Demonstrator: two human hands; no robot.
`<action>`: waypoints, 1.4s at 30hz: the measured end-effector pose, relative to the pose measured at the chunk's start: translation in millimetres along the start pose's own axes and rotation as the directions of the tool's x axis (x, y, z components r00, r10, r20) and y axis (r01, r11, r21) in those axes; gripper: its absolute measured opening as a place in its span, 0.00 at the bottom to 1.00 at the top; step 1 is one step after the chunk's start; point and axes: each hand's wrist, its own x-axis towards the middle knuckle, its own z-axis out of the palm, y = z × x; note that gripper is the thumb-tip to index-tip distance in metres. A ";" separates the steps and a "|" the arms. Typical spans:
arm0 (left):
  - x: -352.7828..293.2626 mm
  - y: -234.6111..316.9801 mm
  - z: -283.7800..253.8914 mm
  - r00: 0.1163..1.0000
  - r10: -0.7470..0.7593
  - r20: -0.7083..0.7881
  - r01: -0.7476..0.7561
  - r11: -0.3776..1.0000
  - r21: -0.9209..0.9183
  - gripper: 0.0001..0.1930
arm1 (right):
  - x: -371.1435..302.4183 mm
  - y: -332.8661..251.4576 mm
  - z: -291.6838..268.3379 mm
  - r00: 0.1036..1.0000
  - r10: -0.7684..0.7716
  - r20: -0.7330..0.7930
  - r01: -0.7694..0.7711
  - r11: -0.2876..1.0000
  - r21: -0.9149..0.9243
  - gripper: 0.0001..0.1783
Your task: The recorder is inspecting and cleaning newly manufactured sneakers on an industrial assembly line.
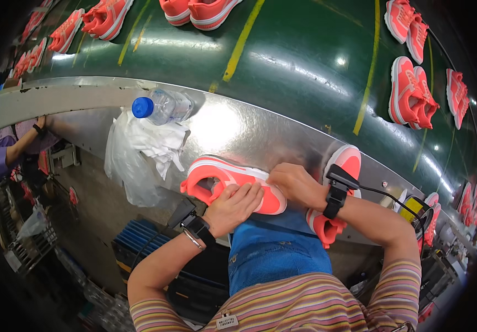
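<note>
A coral-pink sneaker [238, 176] with a white sole lies on its side at the bench edge in front of me, its opening toward the left. My left hand [235, 206] presses on its upper near the middle, fingers together, and steadies it. At the toe end, my right hand [296, 183] is closed, with curled fingertips against the edge of the sole. Whether anything small is pinched in those fingers is hidden. Another coral sneaker [344, 164] stands right of my right hand, partly covered by my wrist. Below that wrist shows part of a coral shoe [327, 228].
A capped clear bottle [167, 106] stands on the metal bench [216, 124], beside white cloths [158, 138] and a plastic bag [128, 166]. Beyond runs a green conveyor belt [299, 72] carrying several coral pairs. A yellow roll [413, 209] sits at right. Another person's arm [22, 145] shows far left.
</note>
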 end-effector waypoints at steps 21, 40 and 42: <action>-1.8 -6.5 6.2 1.000 0.027 -0.004 -0.027 0.999 0.038 0.22 | 12.4 -2.3 5.7 0.996 0.090 0.020 -0.090 0.995 -0.034 0.06; -33.8 -1.4 9.0 0.986 -0.021 -0.167 0.054 0.980 0.194 0.18 | 31.8 -47.4 -29.3 0.925 0.380 0.001 -0.377 0.916 0.139 0.06; -38.0 -0.7 9.6 0.983 -0.027 -0.182 0.063 0.978 0.199 0.17 | 39.1 -51.0 -21.1 0.938 0.343 0.044 -0.346 0.923 0.167 0.05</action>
